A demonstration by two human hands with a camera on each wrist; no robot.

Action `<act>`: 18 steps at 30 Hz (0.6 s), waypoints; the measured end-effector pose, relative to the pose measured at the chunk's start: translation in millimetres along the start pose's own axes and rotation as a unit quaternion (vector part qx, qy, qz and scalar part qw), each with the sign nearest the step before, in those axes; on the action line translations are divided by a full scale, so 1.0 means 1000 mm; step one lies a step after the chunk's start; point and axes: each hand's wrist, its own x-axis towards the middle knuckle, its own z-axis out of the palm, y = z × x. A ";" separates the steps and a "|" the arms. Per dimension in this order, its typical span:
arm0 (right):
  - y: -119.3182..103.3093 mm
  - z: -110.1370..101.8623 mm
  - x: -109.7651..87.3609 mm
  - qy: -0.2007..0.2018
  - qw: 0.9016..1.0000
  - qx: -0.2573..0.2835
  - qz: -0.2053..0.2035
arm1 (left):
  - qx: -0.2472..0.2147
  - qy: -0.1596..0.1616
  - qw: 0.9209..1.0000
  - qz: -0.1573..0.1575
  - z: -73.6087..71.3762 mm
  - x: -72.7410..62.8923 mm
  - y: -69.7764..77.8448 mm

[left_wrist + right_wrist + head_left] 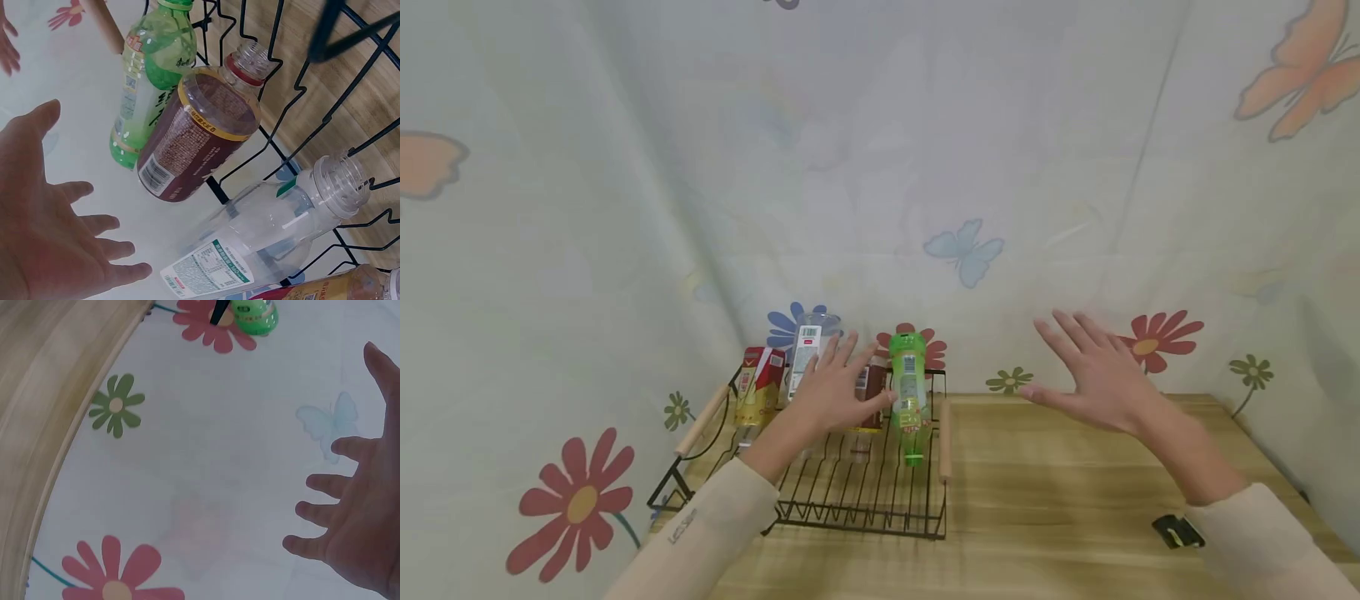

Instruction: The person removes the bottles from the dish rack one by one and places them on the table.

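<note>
My left hand [835, 400] is held over the black wire rack [850, 517], fingers spread and nothing in its grasp. Behind and around it, several bottles lean in the rack, necks toward the front. The green bottle [911, 392] is rightmost; beside it is a bottle with a dark brown label [194, 134], partly hidden by the hand in the head view. A clear bottle with a white label [262, 231] follows, then a red-and-yellow labelled bottle [760, 385] at the left end. To the right of the rack, my right hand [1105, 379] hovers over the table with fingers spread, holding nothing.
The rack has wooden side handles [945, 442] and stands on the left of a wood-grain table [1045, 500]. A small black object [1177, 532] lies near the right sleeve. A pale curtain [880, 167] printed with flowers and butterflies hangs behind and along the sides.
</note>
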 end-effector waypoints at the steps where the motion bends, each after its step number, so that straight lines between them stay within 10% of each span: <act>1: -0.003 0.000 0.000 -0.001 1.000 0.008 -0.005 | 0.005 -0.003 1.000 0.001 -0.001 0.000 0.001; 18: -0.036 0.023 0.006 -0.006 0.995 0.083 -0.046 | 0.019 -0.011 1.000 0.010 -0.009 -0.012 0.012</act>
